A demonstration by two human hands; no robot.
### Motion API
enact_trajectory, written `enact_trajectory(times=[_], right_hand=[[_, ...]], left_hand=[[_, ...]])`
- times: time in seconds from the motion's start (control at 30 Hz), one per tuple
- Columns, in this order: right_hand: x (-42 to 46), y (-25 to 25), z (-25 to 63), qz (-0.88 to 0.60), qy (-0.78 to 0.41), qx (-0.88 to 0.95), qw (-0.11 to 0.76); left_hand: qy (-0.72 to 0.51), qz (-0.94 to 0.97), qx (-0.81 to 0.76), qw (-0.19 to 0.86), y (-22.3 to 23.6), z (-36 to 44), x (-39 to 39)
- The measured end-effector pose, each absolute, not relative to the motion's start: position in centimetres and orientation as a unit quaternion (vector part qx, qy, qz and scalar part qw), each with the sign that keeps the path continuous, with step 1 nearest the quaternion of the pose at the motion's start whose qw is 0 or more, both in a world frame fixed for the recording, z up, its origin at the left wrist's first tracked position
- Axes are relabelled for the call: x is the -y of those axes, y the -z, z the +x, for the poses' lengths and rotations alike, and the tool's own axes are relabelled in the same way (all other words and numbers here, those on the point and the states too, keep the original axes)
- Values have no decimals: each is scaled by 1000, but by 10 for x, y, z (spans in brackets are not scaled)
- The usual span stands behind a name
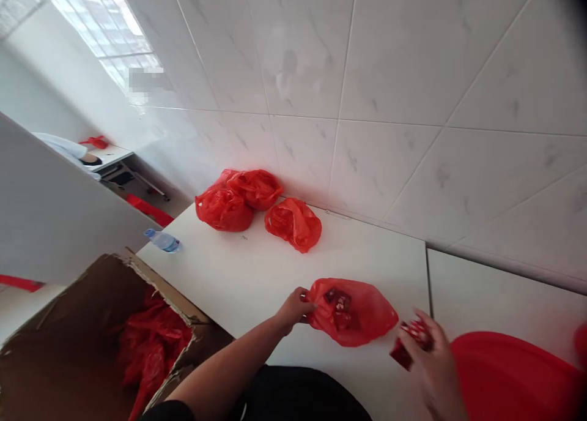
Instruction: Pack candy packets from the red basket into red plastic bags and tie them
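Observation:
My left hand [294, 309] is closed on the left edge of a red plastic bag [371, 314] that lies with its mouth open on the white table. Several small dark red packets [342, 314] rest inside it, toward the left side. Just right of the bag, my right hand [433, 353] grips a few small red packets [410, 341] with white marks; the hand is a little blurred and their exact kind is unclear. Close by the right hand is a large red plastic basin [509, 378], cut off by the frame.
Three filled red bags [293, 224] sit at the back of the table [220, 268] by the tiled wall. A water bottle [162, 240] lies at the left edge. A cardboard box [55, 347] with red bags stands left. A person's arm [64, 145] shows beyond a grey partition [55, 219].

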State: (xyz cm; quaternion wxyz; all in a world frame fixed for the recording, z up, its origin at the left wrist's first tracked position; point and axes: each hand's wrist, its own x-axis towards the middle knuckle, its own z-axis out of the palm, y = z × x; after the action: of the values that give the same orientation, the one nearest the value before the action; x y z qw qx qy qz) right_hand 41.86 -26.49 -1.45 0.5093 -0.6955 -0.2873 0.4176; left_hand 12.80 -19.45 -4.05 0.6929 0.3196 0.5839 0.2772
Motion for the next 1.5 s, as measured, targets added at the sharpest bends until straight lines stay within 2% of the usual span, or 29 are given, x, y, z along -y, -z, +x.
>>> enact_trajectory(times=[0.07, 0.2, 0.3, 0.43, 0.5, 0.63, 0.77, 0.87, 0.97, 1.07, 1.17, 1.23, 1.5], right_hand=[[252, 16, 389, -677, -473, 287, 485], [235, 24, 355, -675, -492, 325, 444], [233, 36, 367, -722, -430, 372, 393], [230, 61, 397, -776, -283, 420, 375], [227, 72, 406, -807, -258, 407, 342], [223, 85, 412, -831, -299, 375, 283], [224, 76, 414, -814, -351, 378, 268], [225, 53, 418, -817, -340, 369, 283], [224, 22, 425, -819, -321, 336, 336], [224, -10, 431, -752, -352, 284, 479], [224, -31, 435, -643, -405, 245, 602], [224, -37, 436, -623, -421, 228, 618], [228, -15, 428, -650, -459, 163, 583]], left_hand=[[-274, 319, -581, 697, 39, 128, 196], [-267, 322, -578, 700, 40, 125, 199], [-258, 330, -581, 698, 41, 122, 200], [-247, 343, -583, 694, 37, 121, 198], [-237, 354, -582, 692, 34, 120, 197], [-182, 397, -590, 679, 29, 118, 198], [-104, 425, -609, 662, 32, 114, 201], [-155, 428, -620, 639, 26, 111, 195], [-306, 410, -618, 597, 1, 109, 179], [-428, 415, -567, 568, -38, 109, 163], [-466, 464, -513, 552, -74, 112, 155], [-462, 499, -494, 541, -90, 118, 156], [-376, 609, -439, 542, -121, 165, 169]])
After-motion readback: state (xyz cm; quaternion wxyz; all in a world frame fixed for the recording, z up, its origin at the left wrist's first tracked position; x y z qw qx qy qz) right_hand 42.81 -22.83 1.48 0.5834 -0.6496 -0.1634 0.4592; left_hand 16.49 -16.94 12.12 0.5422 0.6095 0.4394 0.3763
